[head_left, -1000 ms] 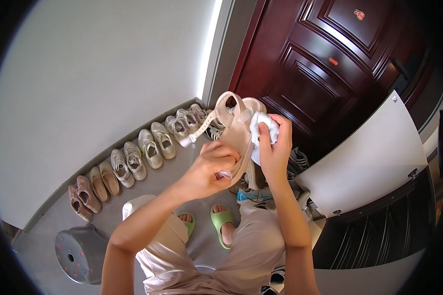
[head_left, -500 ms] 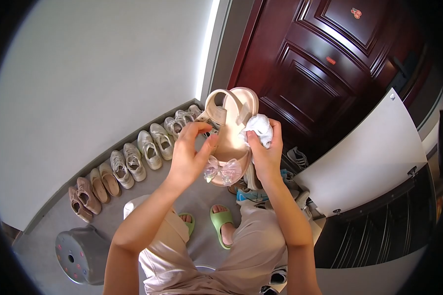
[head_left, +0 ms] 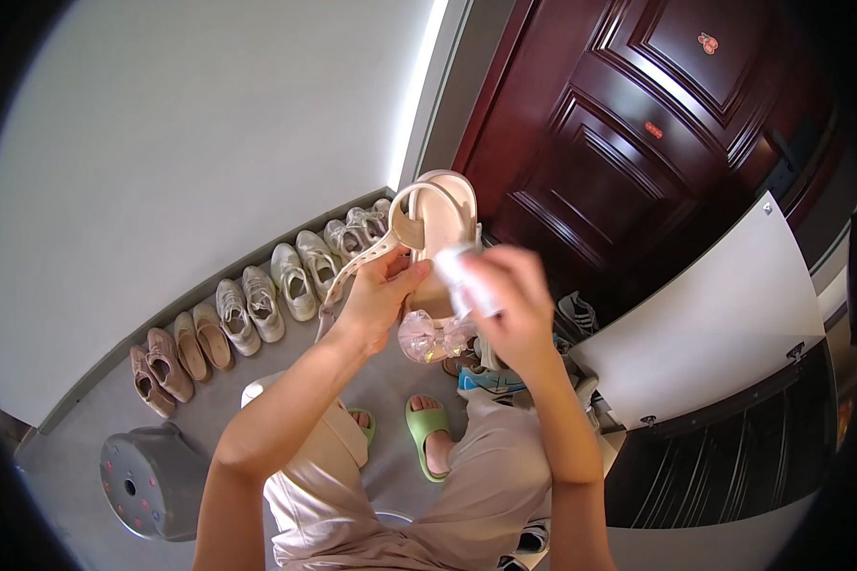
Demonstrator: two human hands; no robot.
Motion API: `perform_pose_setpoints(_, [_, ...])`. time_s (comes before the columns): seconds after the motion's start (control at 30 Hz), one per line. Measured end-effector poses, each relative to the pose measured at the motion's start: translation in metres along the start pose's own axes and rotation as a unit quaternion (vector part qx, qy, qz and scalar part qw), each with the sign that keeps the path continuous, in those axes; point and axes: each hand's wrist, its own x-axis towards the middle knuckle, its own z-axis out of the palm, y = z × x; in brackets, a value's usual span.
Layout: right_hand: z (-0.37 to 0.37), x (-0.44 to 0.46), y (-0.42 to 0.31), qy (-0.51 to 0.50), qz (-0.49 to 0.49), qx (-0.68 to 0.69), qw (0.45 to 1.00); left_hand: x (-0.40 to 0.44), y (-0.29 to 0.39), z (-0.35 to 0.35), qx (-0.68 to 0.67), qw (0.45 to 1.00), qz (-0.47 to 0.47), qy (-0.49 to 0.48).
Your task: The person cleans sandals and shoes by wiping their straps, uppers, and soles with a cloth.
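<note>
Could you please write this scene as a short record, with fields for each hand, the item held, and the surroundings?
left hand: grips the beige sandal by its side
right hand: blurred, holding a white cloth over the sandal; contact unclear
sandal detail: clear pinkish bow on the front strap
along wall: row of shoes
floor, left: grey stool
feet: green slippers
background: dark red door

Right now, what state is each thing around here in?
Sandal, held up in the left hand
Ankle strap, unfastened
White cloth, held in the right hand, blurred
Green slippers, worn
Cabinet flap, open
Stool, upright
Shoes by the wall, lined up
Door, seemingly shut
</note>
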Motion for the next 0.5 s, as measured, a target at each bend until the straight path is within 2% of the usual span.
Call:
perform_pose_setpoints(0.03, [0.005,-0.001,0.001,-0.075,-0.033,-0.016,0.997,0.0,-0.002,-0.002,0.013,1.0,0.01,0.004])
perform_pose_setpoints(0.1, [0.011,-0.004,-0.003,-0.099,0.01,-0.079,0.992,0.0,-0.006,-0.004,0.017,1.0,0.009,0.009])
perform_pose_setpoints(0.2, [0.014,-0.002,0.002,-0.027,0.007,-0.192,0.981,-0.004,-0.001,0.005,0.018,0.999,0.016,0.037])
perform_pose_setpoints(0.3, [0.013,0.001,0.001,-0.023,0.013,-0.165,0.986,-0.006,0.003,0.006,0.004,0.998,0.034,0.054])
perform_pose_setpoints(0.37, [0.005,-0.002,0.004,-0.133,0.018,-0.079,0.988,-0.003,0.0,-0.003,-0.008,0.998,0.04,0.05])
perform_pose_setpoints(0.43, [0.001,-0.005,0.004,-0.194,0.002,-0.048,0.98,0.004,-0.002,-0.014,0.062,0.997,-0.004,0.035])
perform_pose_setpoints(0.47, [0.001,-0.004,0.004,-0.193,0.002,-0.049,0.98,0.005,-0.004,-0.016,0.063,0.997,-0.004,0.035])
perform_pose_setpoints(0.5, [0.001,-0.003,0.003,-0.145,0.014,-0.065,0.987,0.004,-0.003,-0.016,0.065,0.997,0.01,0.026])
